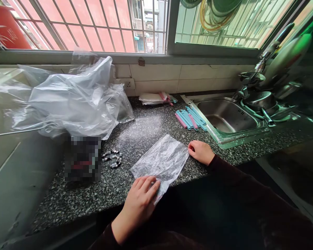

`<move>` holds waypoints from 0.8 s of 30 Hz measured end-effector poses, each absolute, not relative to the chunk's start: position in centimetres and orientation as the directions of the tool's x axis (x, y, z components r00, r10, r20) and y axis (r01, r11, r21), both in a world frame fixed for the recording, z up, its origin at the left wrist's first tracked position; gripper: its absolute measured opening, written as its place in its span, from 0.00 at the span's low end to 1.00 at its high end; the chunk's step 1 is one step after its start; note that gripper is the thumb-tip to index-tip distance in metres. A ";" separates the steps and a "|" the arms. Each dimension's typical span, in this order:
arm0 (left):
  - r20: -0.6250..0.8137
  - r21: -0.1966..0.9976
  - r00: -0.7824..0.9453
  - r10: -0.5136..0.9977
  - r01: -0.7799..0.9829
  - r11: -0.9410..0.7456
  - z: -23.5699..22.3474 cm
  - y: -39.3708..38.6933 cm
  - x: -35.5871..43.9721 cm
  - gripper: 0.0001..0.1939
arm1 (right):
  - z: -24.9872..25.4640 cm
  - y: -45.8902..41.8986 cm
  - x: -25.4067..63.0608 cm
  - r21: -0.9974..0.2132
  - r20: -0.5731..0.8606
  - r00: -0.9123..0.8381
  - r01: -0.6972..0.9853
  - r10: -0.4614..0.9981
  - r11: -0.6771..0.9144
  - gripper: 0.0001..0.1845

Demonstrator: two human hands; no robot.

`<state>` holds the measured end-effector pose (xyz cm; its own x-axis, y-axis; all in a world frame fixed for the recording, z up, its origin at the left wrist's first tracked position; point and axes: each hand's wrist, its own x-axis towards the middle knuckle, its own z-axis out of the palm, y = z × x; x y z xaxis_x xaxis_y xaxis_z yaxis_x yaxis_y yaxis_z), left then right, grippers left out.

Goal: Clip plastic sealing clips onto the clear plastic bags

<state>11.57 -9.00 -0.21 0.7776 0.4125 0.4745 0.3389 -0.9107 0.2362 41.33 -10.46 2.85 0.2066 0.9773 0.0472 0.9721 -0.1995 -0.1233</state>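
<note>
A clear, wrinkled plastic bag [163, 158] lies flat on the speckled counter, its lower end reaching over the front edge. My left hand [141, 194] rests on that lower end with fingers stretched out; its thumb is hidden. At the bag's right corner, my right hand [200, 152] is closed in a pinch on the plastic. Behind the right hand, several blue and pink flat sealing clips [190, 118] lie in a pile beside the sink. Black-and-white beaded loops [112, 158] lie left of the bag.
A big heap of clear plastic bags [75, 97] covers the counter's left back. Next to it sits a blurred-out dark item [82, 158]. Folded bags [153, 98] lie by the wall. A steel sink [225, 116] with a faucet [255, 73] and stacked pots [261, 100] is at right.
</note>
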 end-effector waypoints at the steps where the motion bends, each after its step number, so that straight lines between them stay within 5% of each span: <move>1: 0.404 0.293 0.812 0.421 0.321 -0.901 0.8 -8.6 11.4 0.18 | 2.9 -10.4 41.3 -0.123 0.028 0.213 0.970 0.977 -0.208 0.04; 3: 0.252 0.417 0.881 0.401 0.275 -0.866 3.0 -7.3 11.8 0.31 | 2.9 -10.4 41.2 -0.139 0.000 0.213 0.968 0.977 -0.211 0.04; 6: 0.117 0.495 0.935 0.336 0.238 -0.836 5.2 -4.6 14.6 0.27 | 2.9 -10.5 41.2 -0.161 -0.001 0.198 0.967 0.980 -0.196 0.04; 13: 0.034 0.182 0.910 0.414 0.402 -0.898 1.1 2.0 21.3 0.29 | 2.4 -10.7 41.5 -0.240 0.037 0.176 0.957 0.984 -0.162 0.05; 19: 0.144 0.147 0.850 0.507 0.488 -0.860 0.1 3.6 19.4 0.30 | 2.3 -10.2 42.3 -0.402 0.136 0.170 0.910 0.976 -0.102 0.04; 24: 0.105 0.118 0.923 0.371 0.359 -0.926 0.4 3.3 18.7 0.30 | 2.5 -9.4 42.7 -0.409 0.223 0.158 0.911 0.962 -0.055 0.06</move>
